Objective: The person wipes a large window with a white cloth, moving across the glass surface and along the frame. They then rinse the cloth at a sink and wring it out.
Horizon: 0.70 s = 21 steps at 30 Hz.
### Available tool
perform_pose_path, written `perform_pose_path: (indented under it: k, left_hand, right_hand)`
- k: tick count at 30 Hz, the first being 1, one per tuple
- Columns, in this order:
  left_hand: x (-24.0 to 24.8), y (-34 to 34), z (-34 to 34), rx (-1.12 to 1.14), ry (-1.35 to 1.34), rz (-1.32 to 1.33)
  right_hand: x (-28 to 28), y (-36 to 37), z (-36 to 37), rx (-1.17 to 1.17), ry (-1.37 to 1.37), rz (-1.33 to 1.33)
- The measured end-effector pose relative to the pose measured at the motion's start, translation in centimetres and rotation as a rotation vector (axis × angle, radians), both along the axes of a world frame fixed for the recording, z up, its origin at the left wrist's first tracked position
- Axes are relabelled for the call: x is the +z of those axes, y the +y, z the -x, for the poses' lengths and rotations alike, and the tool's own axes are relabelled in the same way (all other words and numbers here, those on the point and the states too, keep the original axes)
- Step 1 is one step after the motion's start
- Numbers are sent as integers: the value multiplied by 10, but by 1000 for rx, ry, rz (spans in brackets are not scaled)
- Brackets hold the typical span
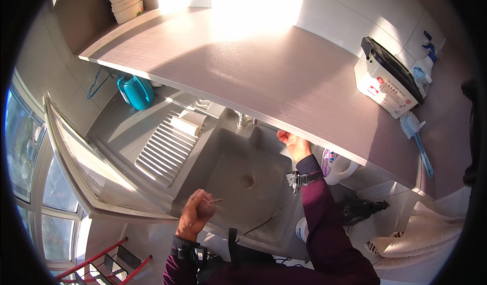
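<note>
My left hand (192, 216) is raised over the near left edge of the grey sink (223, 173). Its fingers are closed round a small, crumpled pinkish thing (207, 205), with a thin end sticking out to the right. Farther off, my right hand (297, 145) reaches under the front edge of the wooden shelf (228, 66), to the right of the metal tap (242, 119). Its fingers are curled, and the shelf edge partly covers them, so anything in them is hidden. The drain (247, 181) shows in the sink floor.
Left of the sink, a white block (185, 126) lies on the ribbed washboard (165, 150), near a teal jug (135, 92). A white tub with a black lid (385, 79) and a blue-handled brush (418, 143) sit on the shelf. A detergent bottle (337, 168) stands beside my right wrist.
</note>
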<state>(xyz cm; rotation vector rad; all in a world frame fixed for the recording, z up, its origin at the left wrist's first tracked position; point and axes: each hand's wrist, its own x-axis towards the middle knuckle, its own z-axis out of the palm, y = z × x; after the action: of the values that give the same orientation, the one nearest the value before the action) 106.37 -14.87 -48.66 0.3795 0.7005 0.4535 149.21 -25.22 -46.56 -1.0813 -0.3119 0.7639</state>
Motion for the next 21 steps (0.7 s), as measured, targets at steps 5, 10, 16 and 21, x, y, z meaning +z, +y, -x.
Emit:
perform_pose_path:
  k: [5,10,16,21]
  left_hand:
    - [8,-13,40,-53,-80,2]
    - [19,-14,122,-72,-75,13]
    - [32,-16,263,95,-68,-35]
    - [17,-36,404,365,-41,9]
  right_hand:
    - [85,-68,122,88,140,-190]
    - [138,-80,243,384,-38,-312]
    - [167,-36,375,747,-174,-593]
    - [174,4,482,1024,-177,-650]
